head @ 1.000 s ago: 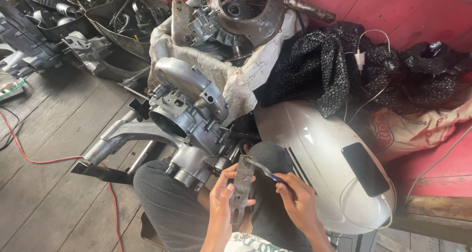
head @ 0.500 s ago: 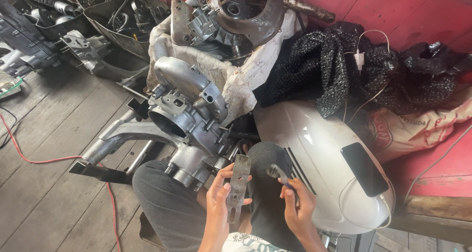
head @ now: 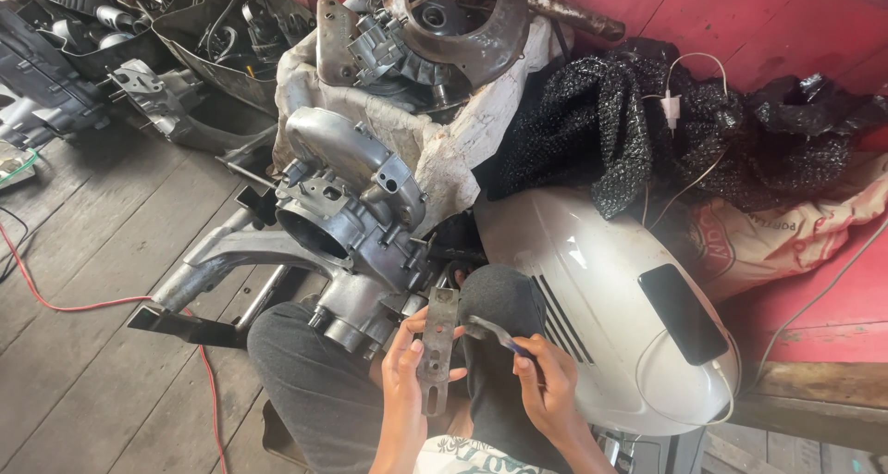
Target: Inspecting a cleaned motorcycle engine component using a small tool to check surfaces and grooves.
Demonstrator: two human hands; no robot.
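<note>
Head view: a flat metal bracket (head: 437,346) is held upright in the left hand (head: 404,381); a thin tool (head: 495,333) (probably a scraper) is pinched in the right hand (head: 548,391) and could be slipped onto fingers.

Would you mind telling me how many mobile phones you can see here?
1. A black phone lies face up on the white scooter panel, right of the right hand. Others may be hidden in the clutter behind.

Floor: dark wood planks (head: 83,252) | on it — red cable (head: 55,298), engine casing (head: 351,224), perhaps parts trays (head: 222,58)
</note>
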